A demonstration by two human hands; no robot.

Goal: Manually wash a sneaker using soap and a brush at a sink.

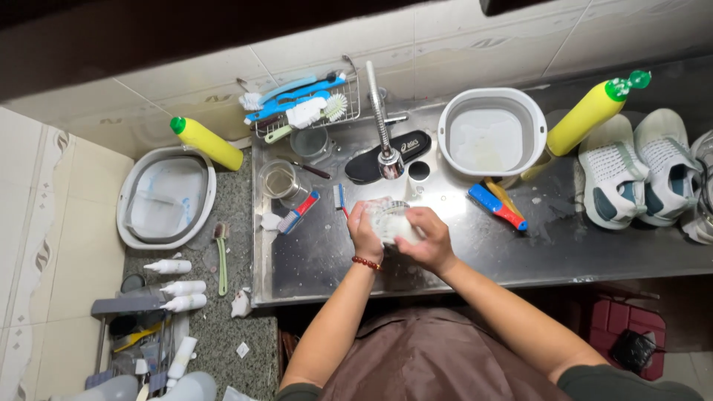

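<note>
Gripping with both hands now, right over the middle of the steel counter (520, 245). My left hand (364, 232) comes up from six o'clock, forearm angled toward one o'clock, a bead bracelet (366, 262) at the wrist, fingers curled around the left side of a pale, soapy white object (390, 221). I can't tell exactly what it is under the glare and foam. My right hand (425, 239) reaches in from five o'clock, forearm slanting toward eleven, wrist bent, fingers wrapped over the object's right side and top. Both hands are closed on it, pressed close together, thumbs toward me.

At twelve o'clock from my hands stands the tap (382, 122), with a dark insole (388, 154) lying behind it. At ten o'clock sit a clear glass (282, 180) and a red and blue brush (299, 212). At two o'clock is a white basin (492, 131), and just below it another brush (497, 206) on the wet steel. At three o'clock, well apart, a pair of white sneakers (639, 167) rests, with a yellow bottle (590, 111) lying tilted beside them. Far off at nine o'clock, a second basin (165, 197) sits on the speckled ledge.
</note>
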